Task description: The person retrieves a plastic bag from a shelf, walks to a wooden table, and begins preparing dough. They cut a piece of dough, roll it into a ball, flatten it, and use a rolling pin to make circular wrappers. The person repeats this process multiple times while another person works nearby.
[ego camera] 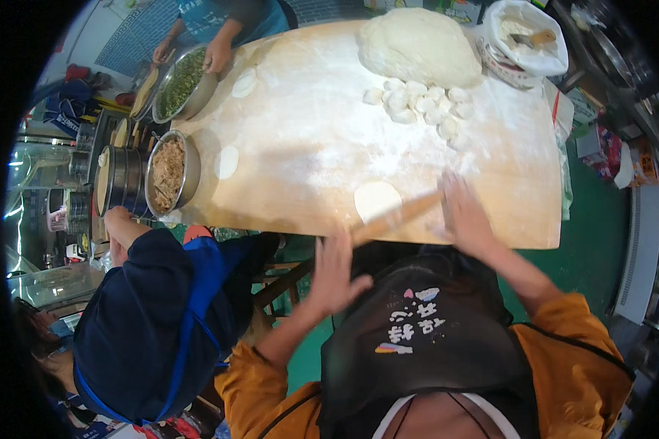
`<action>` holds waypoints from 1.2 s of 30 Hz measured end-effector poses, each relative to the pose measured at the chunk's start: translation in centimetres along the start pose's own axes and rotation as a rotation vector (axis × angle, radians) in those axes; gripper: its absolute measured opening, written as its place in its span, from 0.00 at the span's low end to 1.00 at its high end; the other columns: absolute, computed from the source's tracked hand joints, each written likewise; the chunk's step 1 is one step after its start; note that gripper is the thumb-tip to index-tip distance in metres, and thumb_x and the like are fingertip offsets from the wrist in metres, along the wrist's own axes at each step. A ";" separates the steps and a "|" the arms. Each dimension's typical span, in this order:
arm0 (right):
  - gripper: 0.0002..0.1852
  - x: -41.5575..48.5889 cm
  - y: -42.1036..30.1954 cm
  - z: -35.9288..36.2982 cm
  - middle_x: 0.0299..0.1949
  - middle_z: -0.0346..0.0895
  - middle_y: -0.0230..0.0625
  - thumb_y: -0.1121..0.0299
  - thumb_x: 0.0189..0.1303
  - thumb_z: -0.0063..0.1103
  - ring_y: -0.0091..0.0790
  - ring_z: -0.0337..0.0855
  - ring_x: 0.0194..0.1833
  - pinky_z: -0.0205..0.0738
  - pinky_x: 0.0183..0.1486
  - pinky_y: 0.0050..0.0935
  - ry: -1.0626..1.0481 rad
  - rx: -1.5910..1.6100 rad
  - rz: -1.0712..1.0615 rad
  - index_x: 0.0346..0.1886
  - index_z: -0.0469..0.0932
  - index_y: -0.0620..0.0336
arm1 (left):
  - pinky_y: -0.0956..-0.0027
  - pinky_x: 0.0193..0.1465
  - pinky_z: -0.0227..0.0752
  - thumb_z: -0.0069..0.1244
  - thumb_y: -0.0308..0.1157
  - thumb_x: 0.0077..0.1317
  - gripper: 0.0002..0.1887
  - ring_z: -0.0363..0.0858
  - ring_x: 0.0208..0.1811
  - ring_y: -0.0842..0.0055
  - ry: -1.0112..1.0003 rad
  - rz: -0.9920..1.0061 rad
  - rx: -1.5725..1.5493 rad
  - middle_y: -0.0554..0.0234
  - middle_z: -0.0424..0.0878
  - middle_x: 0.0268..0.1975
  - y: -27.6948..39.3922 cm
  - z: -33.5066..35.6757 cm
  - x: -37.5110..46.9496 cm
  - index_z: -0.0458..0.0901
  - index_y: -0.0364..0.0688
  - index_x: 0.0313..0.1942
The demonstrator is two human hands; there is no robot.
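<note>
A wooden rolling pin lies slantwise between my palms at the near edge of the floured wooden board. My left hand presses on its left end with the fingers spread, and my right hand is at its right end, fingers extended; both are blurred. Partly under the pin is a round flattened dough wrapper. Beyond it lie several small dough pieces beside a large mound of dough. Two more wrappers, one nearer and one farther, rest on the board's left part.
At the left edge stand a steel bowl of green filling, a bowl of brownish filling and stacked round steamers. Co-workers' hands are near them. A lined flour container with a scoop stands at the far right.
</note>
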State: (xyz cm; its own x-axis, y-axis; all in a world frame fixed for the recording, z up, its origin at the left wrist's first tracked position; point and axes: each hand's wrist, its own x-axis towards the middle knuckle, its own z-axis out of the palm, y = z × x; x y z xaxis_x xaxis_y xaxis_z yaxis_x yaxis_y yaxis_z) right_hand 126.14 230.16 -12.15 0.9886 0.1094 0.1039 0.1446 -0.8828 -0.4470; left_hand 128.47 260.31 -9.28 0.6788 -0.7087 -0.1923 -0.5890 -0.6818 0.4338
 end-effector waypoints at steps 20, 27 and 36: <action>0.35 12.9 -9.1 6.6 0.68 0.61 0.56 0.59 0.60 0.60 0.55 0.58 0.70 0.52 0.72 0.45 0.065 0.364 -0.115 0.67 0.62 0.68 | 0.55 0.59 0.62 0.46 0.33 0.72 0.21 0.69 0.54 0.47 0.745 -0.410 -0.342 0.39 0.71 0.53 -12.3 -1.6 0.5 0.66 0.26 0.59; 0.23 16.7 3.3 2.0 0.51 0.74 0.48 0.73 0.51 0.64 0.52 0.72 0.56 0.66 0.59 0.47 0.331 -0.132 -0.053 0.53 0.73 0.65 | 0.54 0.65 0.58 0.50 0.33 0.69 0.20 0.67 0.60 0.47 0.815 -0.415 -0.186 0.37 0.71 0.55 -14.6 2.8 -1.0 0.69 0.28 0.55; 0.17 13.3 1.7 5.1 0.49 0.74 0.44 0.74 0.54 0.62 0.48 0.76 0.48 0.73 0.51 0.39 0.285 0.177 -0.255 0.49 0.76 0.63 | 0.55 0.66 0.57 0.50 0.28 0.66 0.19 0.65 0.62 0.47 0.756 -0.367 -0.307 0.38 0.70 0.57 -12.2 1.8 1.3 0.69 0.29 0.55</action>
State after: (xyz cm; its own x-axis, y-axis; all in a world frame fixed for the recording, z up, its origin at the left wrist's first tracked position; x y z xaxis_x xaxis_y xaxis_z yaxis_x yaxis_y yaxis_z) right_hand 139.80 232.42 -16.04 0.8720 0.1616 0.4620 0.4134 -0.7487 -0.5182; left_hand 135.76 267.43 -16.38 0.9731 -0.0728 0.2187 -0.2080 -0.6868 0.6965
